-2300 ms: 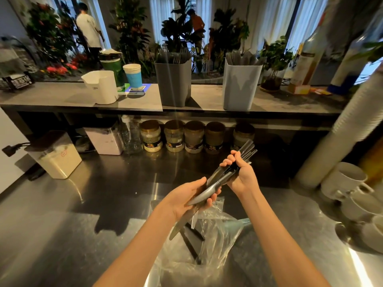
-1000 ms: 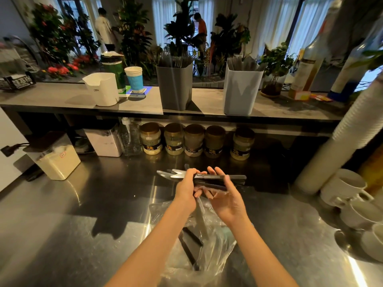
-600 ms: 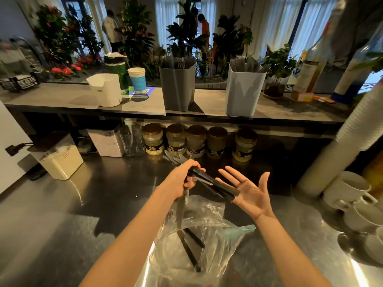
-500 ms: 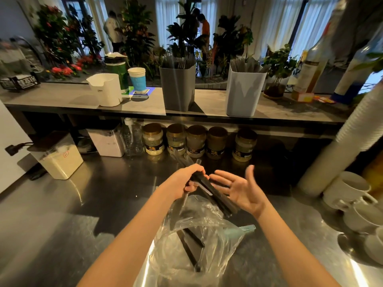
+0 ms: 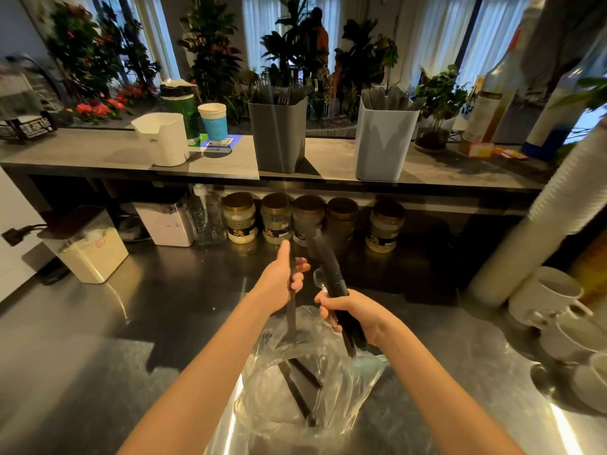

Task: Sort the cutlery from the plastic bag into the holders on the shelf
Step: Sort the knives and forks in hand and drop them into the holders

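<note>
Cutlery bundle point(image 5: 335, 284): dark handles, just above the bag's point(image 5: 345, 389) right side, tilted off vertical. The right hand point(image 5: 354, 315) has its fingers wrapped fully round the handles. A spoon bowl shows near the top.

Single piece point(image 5: 291, 320): just above the bag's left side, near vertical. The left hand point(image 5: 282, 280) grips it mid-length, fingers curled round, one digit straight along it. Type not legible because of blur.

The bag lies open on the counter point(image 5: 131, 323) with a few dark pieces point(image 5: 299, 385) left inside.

Beyond the bag, up on the shelf point(image 5: 98, 152), are the grey holder point(image 5: 279, 139) and, to its right, the pale holder point(image 5: 382, 146). Both are part-filled.

Step, as judged: mid-sort, one piece split off from the bundle.

Next move calls for identifying the piece, matching it to a holder, then a long reach over the rim. Which holder takes which type cannot be told.
</note>
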{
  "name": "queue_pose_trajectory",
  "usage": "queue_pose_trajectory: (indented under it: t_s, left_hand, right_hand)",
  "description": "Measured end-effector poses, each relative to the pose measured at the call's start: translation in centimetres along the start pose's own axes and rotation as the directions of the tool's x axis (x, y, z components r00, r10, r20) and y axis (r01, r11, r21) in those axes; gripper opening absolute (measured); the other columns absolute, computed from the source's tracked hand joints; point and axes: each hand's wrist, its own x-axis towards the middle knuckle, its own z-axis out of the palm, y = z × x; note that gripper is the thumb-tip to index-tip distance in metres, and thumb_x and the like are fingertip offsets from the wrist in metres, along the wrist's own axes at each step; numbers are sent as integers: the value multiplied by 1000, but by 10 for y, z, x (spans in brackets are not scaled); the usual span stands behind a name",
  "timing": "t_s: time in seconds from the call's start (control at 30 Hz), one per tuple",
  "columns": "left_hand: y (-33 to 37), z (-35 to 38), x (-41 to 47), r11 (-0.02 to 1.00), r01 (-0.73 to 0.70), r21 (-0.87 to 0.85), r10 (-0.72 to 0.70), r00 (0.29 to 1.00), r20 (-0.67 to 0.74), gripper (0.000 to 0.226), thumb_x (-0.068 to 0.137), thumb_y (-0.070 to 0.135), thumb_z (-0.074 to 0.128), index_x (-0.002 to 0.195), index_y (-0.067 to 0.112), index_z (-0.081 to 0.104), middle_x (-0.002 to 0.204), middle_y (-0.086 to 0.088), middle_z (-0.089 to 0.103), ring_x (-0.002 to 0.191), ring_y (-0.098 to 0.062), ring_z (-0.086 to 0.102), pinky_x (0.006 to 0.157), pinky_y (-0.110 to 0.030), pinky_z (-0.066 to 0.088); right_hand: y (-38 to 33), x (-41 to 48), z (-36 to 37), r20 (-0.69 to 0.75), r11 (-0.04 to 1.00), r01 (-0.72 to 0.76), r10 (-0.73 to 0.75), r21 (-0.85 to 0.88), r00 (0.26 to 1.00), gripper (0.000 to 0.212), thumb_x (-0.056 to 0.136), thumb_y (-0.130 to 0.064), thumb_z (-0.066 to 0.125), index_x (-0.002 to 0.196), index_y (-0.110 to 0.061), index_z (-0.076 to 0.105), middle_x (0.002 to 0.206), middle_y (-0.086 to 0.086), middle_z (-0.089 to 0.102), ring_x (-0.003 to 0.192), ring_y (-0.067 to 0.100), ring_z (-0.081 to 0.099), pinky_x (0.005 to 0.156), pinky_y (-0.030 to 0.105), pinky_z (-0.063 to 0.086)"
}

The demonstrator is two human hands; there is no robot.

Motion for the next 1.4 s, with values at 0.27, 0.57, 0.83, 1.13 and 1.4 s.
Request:
queue_pose_trajectory:
  t_s: [0.27,0.57,0.83,1.13,1.4]
  left_hand:
    - [-7,-8,-10,707,-612,356,630,773,78,25,102,13,36,91,18,58,98,3,53,91,-4,53,90,-17,42]
    - [-52,-14,1,-137,-848,511,615,332,715,28,93,16,46,108,1,62,89,-5,48,82,-8,46,73,-19,44]
    - [-54,-28,1,-634,-721,280,434,-31,900,44,89,3,48,131,17,47,80,-1,53,67,-10,46,64,-17,48]
    - [-65,-33,1,-603,-779,173,316,-34,948,48,89,4,49,136,13,41,102,1,43,79,-10,43,82,-21,43]
    - [-66,-26,-11,500,-657,564,645,717,265,27,100,20,43,126,21,52,85,13,54,74,5,52,72,-14,43]
  right_hand:
    - [9,-2,4,-121,976,-91,116,196,986,8,93,-9,53,86,-9,57,76,7,65,61,16,59,60,27,50]
    - [3,-4,3,-67,801,-138,216,583,974,22,98,-13,41,84,-4,56,56,3,49,33,4,34,31,14,29]
    - [7,-8,-1,57,783,-200,207,589,977,36,83,-40,56,72,-6,60,46,0,47,29,3,34,29,12,27]
    - [10,-9,0,-74,910,-154,197,386,978,16,83,-18,63,73,-7,60,45,-4,44,34,3,34,34,13,28]
    - [11,-11,-3,-236,994,60,-38,88,971,19,90,-15,60,72,-11,54,53,-4,43,42,5,33,42,16,28]
